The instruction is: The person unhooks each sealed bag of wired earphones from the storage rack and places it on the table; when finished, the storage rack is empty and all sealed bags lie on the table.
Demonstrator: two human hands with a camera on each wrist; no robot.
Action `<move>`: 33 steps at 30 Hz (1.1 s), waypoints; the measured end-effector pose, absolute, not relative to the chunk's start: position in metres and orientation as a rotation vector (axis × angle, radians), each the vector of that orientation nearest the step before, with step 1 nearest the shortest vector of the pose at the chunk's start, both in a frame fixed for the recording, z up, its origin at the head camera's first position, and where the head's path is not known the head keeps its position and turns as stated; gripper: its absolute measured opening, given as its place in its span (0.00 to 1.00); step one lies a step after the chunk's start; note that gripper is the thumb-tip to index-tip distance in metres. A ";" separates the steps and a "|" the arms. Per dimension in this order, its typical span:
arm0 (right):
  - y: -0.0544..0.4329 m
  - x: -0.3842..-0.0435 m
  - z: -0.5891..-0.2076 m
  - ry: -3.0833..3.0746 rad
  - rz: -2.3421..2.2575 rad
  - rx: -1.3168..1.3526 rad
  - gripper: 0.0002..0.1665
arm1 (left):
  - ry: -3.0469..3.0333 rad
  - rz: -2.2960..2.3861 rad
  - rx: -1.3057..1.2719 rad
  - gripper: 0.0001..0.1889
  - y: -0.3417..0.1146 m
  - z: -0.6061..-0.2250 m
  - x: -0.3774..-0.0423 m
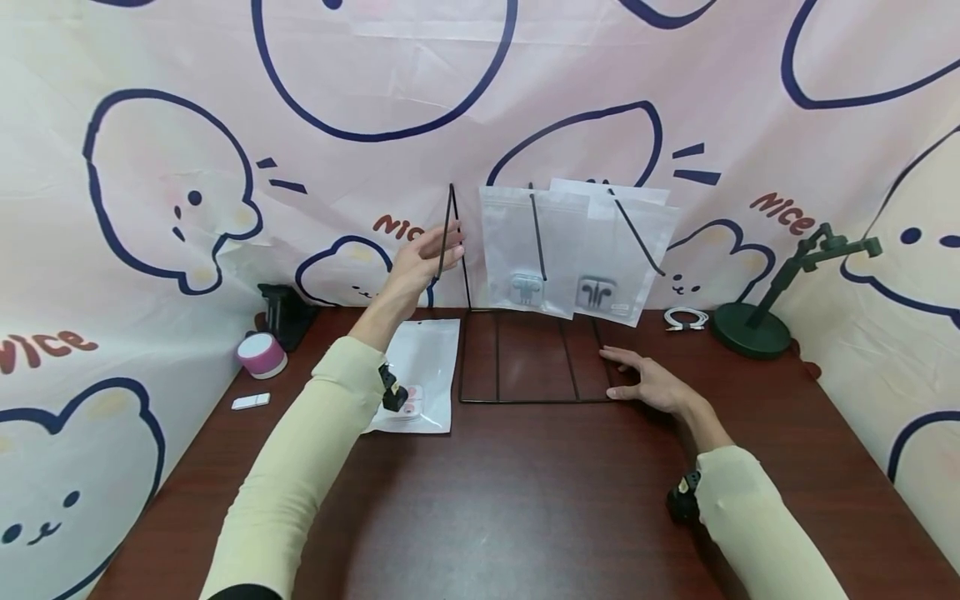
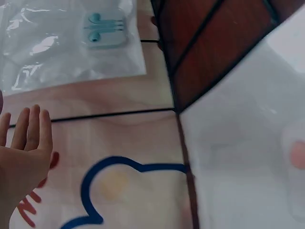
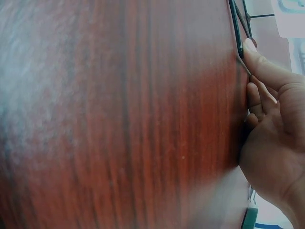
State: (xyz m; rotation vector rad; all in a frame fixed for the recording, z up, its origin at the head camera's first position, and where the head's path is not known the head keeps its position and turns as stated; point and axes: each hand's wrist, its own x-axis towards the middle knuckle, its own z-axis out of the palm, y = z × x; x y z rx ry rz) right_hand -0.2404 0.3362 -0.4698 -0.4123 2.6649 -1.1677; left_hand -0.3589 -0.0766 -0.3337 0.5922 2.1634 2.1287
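Bordering the near edge of the head view, at 7 and 5 o'clock, are two pale yellow sleeves, each with one black wrist camera. They lead to two bare hands, well apart. Next, one black wire rack stands on one brown table; two thin rods cross inside its base. At the base's 4 o'clock corner the right hand holds the wire with thumb and bent fingers. One white bag lies flat at the base's 9 o'clock. Farther out that way are one white stick, one pink tub and one black stand; toward 3 o'clock, one coiled cable and one green lamp. At the rack's 12 o'clock rise three hooks. The left hand is at the 11 o'clock hook, fingers nearly straight; whether they touch it, I cannot tell. At least two hanging bags fill the other hooks, two earphone packs showing. One printed cloth is farthest.

The left wrist view adds two bluish earbuds, faint from the head. The right wrist view adds the thumb tip on the wire. Only the head view shows the tub and stick.
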 end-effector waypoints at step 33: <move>0.337 -0.240 -0.470 2.685 -1.164 -0.441 0.45 | 2.232 2.059 0.583 0.27 -0.035 -0.295 -0.351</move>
